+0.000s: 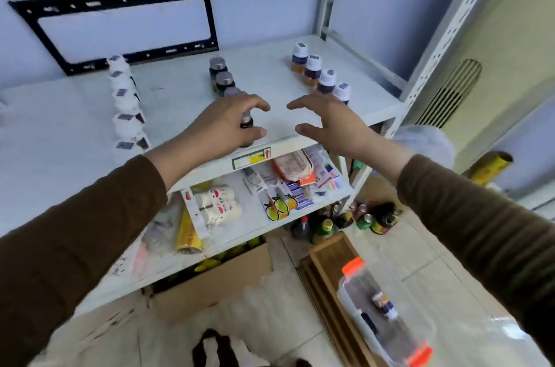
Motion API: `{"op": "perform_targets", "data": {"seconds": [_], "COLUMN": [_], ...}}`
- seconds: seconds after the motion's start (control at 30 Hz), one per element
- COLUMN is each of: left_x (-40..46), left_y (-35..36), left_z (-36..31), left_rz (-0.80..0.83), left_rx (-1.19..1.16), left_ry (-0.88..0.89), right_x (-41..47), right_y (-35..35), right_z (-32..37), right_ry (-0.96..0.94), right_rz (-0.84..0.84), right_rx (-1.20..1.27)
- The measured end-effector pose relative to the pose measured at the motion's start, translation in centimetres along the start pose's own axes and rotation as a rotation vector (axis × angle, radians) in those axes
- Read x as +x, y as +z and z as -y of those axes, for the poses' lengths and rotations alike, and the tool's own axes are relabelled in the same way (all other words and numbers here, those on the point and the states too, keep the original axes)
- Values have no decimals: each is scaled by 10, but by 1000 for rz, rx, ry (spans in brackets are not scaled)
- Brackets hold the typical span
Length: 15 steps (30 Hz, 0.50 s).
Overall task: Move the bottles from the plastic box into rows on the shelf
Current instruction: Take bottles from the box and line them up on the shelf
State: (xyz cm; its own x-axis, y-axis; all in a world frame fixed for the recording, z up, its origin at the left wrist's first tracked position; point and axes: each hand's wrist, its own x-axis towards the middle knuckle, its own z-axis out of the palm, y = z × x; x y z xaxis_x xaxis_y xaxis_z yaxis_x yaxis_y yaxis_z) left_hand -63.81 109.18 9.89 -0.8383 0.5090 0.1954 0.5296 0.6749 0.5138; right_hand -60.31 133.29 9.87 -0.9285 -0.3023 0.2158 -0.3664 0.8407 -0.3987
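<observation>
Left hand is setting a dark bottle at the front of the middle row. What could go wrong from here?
1. The dark bottle under the left hand stands close to the shelf's front edge; a nudge on release could tip it off.
2. The right hand hovers open beside the white-capped bottles; a sideways sweep might topple that row.

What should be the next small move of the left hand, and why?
Probably the left hand should let go of the dark bottle and draw back. The bottle already stands at the front end of the middle row, close to the shelf edge. The right hand is empty, and the plastic box below holds more bottles.
</observation>
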Motion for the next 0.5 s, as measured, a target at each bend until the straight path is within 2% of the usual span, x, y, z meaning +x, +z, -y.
{"op": "perform_targets", "data": {"seconds": [0.23,0.5], "left_x": [-14,-39], "left_y": [105,233], "left_z": [-50,-51], "left_rz": [140,353], "left_rx": [-78,-149], "left_ry": [-33,-93], "right_x": [-106,-213], "right_y": [15,76], "right_z": [-67,-127], "right_ry": [128,388], "right_rz": [48,181], "right_rx": [18,71]}}
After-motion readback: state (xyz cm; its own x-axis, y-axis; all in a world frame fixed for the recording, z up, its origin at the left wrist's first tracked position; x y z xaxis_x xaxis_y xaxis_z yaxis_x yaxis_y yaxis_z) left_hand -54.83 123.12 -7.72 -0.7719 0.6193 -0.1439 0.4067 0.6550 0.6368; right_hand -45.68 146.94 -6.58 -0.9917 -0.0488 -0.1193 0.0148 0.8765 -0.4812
